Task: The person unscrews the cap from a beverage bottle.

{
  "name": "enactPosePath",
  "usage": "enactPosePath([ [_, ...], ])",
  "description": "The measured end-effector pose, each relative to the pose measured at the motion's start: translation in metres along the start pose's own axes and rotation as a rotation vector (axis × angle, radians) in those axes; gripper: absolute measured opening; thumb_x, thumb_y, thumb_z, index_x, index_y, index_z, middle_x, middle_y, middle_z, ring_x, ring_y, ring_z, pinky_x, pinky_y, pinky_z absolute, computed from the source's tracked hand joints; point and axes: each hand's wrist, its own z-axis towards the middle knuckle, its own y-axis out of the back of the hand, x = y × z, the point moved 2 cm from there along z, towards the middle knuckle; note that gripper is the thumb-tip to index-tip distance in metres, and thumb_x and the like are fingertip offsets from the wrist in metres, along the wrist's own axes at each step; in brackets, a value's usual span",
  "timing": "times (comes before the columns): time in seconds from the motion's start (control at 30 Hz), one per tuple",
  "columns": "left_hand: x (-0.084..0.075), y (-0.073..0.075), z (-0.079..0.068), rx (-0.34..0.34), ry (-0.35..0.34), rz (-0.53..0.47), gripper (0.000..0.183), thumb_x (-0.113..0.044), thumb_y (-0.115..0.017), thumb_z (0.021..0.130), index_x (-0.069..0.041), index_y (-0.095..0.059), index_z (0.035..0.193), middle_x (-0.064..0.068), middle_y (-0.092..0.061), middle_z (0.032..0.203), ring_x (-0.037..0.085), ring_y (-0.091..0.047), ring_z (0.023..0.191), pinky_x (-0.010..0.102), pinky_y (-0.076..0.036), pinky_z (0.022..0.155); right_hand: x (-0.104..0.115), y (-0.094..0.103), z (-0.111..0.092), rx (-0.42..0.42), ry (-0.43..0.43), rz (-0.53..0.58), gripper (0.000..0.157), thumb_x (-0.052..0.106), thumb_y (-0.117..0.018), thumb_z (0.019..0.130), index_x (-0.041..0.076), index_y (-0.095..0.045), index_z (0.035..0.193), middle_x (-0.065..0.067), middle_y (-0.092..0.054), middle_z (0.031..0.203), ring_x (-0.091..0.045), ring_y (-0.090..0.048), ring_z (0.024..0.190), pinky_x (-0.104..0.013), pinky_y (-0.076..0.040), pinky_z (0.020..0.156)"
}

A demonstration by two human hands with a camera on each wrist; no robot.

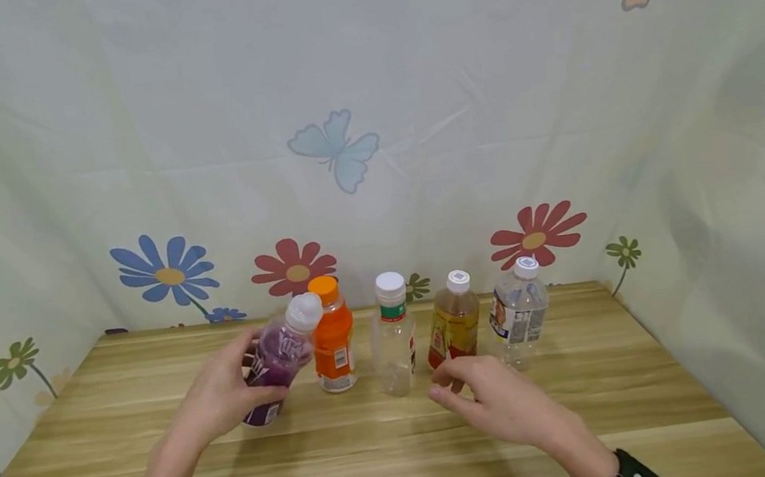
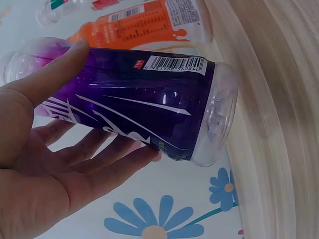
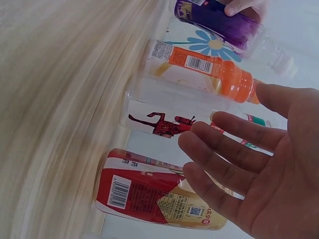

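Observation:
My left hand (image 1: 225,392) grips a purple-labelled plastic bottle (image 1: 276,365) with a whitish cap, tilted with its top to the right. In the left wrist view the thumb lies along one side of this bottle (image 2: 144,99) and the fingers lie behind it. Empty, my right hand (image 1: 501,400) hovers in front of a bottle with a yellow and red label (image 1: 455,322), its fingers loosely bent. Seen from the right wrist, the open palm (image 3: 279,164) faces the row, fingertips near the clear bottle (image 3: 159,117) and the red-labelled bottle (image 3: 144,191).
Beside the purple bottle stands an orange bottle (image 1: 333,337). A clear bottle with a white cap (image 1: 394,342) and, at the right end, another clear bottle (image 1: 519,313) stand upright on the wooden table (image 1: 356,476). Behind hangs a flowered curtain (image 1: 403,66).

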Motion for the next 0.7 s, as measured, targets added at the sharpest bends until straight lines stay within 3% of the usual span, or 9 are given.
enactPosePath([
  [0.37,-0.016,-0.005,-0.002,0.012,-0.09,0.101,0.079,-0.021,-0.095,0.075,-0.005,-0.055,0.141,0.018,-0.065,0.129,0.038,-0.061,0.116,0.062,-0.05,0.096,0.002,0.001,0.002,-0.021,0.012,0.019,0.04,0.052,-0.053,0.105,0.017,-0.073,0.109,0.014,-0.069,0.095,-0.005,-0.064,0.089,-0.033,-0.056,0.072],
  [0.7,-0.029,-0.014,-0.004,0.014,-0.158,0.134,0.077,-0.021,-0.097,0.071,-0.005,-0.058,0.136,0.014,-0.068,0.124,0.034,-0.064,0.11,0.058,-0.053,0.093,0.003,0.002,0.002,-0.077,0.051,0.037,0.036,0.049,-0.053,0.106,0.018,-0.071,0.111,0.015,-0.068,0.097,-0.004,-0.064,0.09,-0.035,-0.057,0.073],
])
